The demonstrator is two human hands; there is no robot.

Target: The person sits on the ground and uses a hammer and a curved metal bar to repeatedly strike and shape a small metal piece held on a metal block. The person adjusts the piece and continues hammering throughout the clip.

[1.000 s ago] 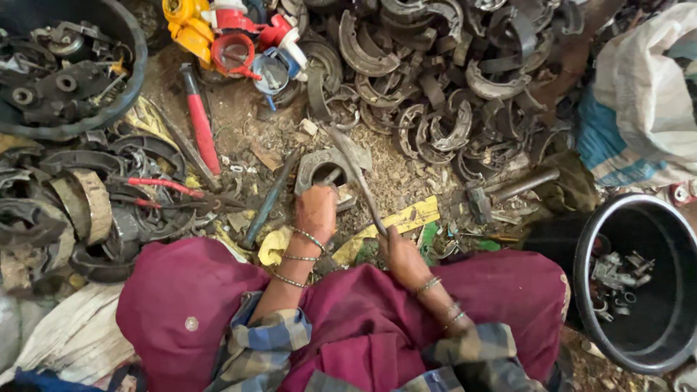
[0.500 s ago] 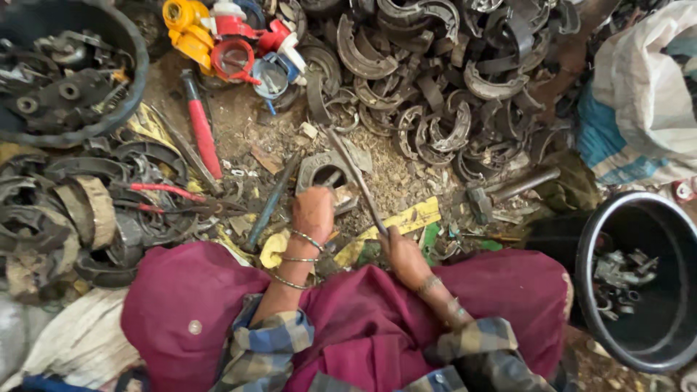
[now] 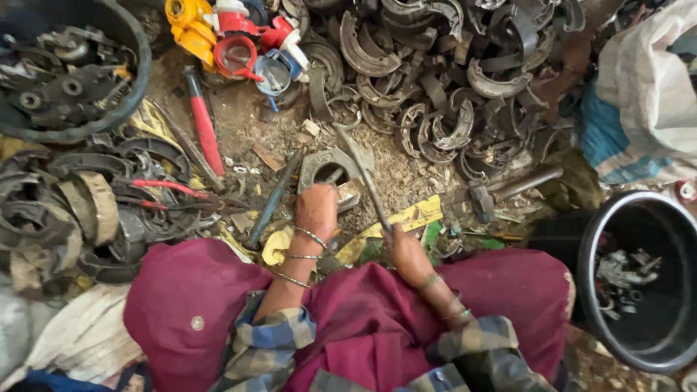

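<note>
My left hand [image 3: 316, 209] is pinning the brake shoe [image 3: 330, 168] on the ground before my knees while my right hand [image 3: 406, 250] is gripping a thin rod [image 3: 361, 174], seemingly prying; the shoe is probably heavy, stiff, best held by its rim.

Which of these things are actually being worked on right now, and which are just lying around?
In use:
left hand steadying a curved metal shoe
right hand gripping a long metal tool set against it

Lying about:
red-handled tool
hammer
pile of curved shoes
black tub of small parts
coloured plastic pieces
</note>
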